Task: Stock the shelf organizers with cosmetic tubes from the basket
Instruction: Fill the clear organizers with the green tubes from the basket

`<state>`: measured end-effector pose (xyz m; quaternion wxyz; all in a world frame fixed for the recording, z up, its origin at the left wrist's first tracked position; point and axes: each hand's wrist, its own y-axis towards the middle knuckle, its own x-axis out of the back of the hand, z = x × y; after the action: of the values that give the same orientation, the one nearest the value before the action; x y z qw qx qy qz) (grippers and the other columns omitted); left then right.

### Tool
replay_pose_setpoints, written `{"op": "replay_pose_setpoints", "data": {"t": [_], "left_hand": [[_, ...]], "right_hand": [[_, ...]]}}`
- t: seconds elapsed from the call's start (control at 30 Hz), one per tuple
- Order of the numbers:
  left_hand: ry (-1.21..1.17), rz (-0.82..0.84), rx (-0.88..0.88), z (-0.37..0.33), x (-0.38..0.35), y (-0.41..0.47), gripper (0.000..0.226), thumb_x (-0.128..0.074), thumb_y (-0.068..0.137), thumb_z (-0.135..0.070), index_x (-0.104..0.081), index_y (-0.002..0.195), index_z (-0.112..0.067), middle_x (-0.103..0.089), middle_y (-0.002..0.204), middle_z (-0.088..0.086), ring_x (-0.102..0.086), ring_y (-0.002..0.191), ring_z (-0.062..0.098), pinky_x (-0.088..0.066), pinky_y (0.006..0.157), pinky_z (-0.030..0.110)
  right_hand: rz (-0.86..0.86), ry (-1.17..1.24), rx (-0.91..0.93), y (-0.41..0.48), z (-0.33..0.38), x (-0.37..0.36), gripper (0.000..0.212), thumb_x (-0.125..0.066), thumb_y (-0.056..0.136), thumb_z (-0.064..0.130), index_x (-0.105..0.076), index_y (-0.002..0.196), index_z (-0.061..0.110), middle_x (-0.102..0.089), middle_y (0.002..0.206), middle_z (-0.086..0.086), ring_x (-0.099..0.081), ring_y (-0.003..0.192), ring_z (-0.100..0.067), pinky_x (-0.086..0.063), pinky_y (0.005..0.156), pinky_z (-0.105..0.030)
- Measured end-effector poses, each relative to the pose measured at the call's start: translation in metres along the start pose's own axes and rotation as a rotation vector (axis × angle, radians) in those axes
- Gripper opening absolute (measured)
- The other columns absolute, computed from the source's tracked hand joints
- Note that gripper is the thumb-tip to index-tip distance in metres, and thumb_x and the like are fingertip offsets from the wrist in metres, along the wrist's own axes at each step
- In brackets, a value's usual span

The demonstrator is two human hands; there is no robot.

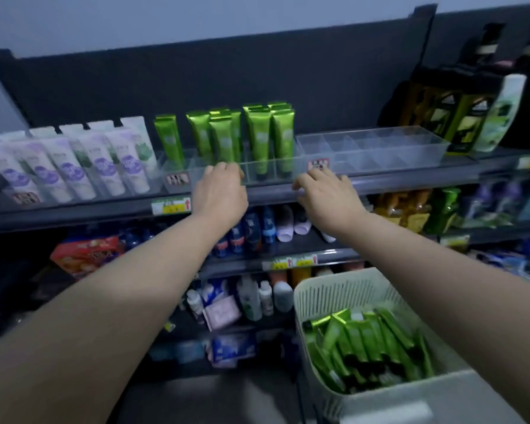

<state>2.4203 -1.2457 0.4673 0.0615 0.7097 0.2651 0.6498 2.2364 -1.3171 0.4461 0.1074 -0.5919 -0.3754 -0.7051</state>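
Several green cosmetic tubes stand upright in a clear organizer on the top shelf. My left hand rests its curled fingers on that organizer's front edge, holding no tube. My right hand lies on the shelf's front lip just below a second clear organizer, which holds no tubes. A pale slotted basket at the lower right contains several more green tubes lying flat.
White and purple tubes fill an organizer at the left of the same shelf. Dark boxes and a white-green bottle stand at the right. Lower shelves hold bottles and packets.
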Motion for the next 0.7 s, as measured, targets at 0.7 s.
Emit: {"op": "replay_pose_setpoints", "data": {"t": [0.7], "left_hand": [[-0.207,0.717,0.026,-0.142,-0.222,-0.110,0.019,-0.052,0.092,-0.017,-0.063,0.106,-0.013,-0.068,0.109,0.006,-0.062,0.102,0.025,-0.049,0.084,0.033]], "right_hand": [[0.641,0.010,-0.304,-0.177,-0.154,-0.130,0.031,-0.048,0.096,0.027,-0.049,0.127,0.022,-0.049,0.130,-0.003,-0.042,0.125,-0.025,-0.037,0.095,-0.039]]}}
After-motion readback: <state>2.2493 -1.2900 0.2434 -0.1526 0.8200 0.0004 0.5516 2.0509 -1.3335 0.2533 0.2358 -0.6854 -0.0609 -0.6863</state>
